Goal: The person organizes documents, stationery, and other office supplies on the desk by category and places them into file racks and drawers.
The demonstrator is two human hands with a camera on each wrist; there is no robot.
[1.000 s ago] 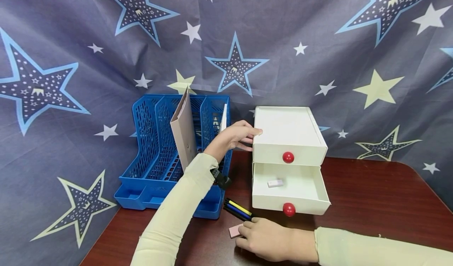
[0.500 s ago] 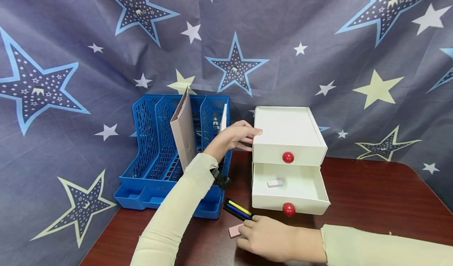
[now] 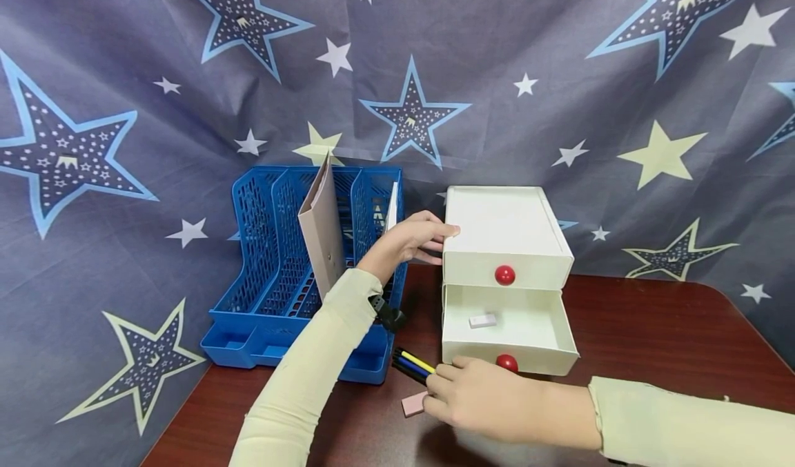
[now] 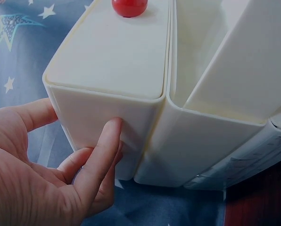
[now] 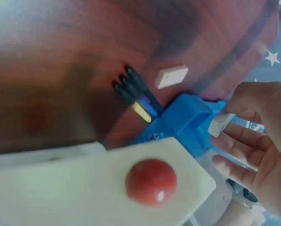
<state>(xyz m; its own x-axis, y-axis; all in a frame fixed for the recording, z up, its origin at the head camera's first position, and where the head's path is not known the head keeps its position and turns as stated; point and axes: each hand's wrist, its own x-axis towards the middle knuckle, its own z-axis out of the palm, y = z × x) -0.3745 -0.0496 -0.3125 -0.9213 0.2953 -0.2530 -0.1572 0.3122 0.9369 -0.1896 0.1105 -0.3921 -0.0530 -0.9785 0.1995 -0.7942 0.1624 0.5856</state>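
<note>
My left hand [image 3: 422,238] rests on the upper left edge of a white drawer cabinet [image 3: 509,219], with its thumb on the top and other fingers against the side panel. Below the closed top drawer, a drawer [image 3: 472,353] with a red knob [image 3: 507,363] is pulled out. Inside it lies a small pale eraser [image 3: 482,321]. Just in front of that drawer, my right hand [image 3: 472,398] pinches another small whitish eraser [image 5: 220,124] between thumb and fingers. A pink eraser [image 3: 413,404] and several pens [image 3: 410,365] lie on the table beside this hand.
A blue desk file rack [image 3: 248,267] stands on the left, a beige folder [image 3: 323,239] upright in it. Small trays [image 3: 226,346] line its front. The dark red table [image 3: 652,336] extends to the right, with a starry curtain [image 3: 497,129] behind.
My right hand has lifted off the table with the eraser and moved slightly right and toward the pulled-out drawer. The left hand has stayed on the cabinet.
</note>
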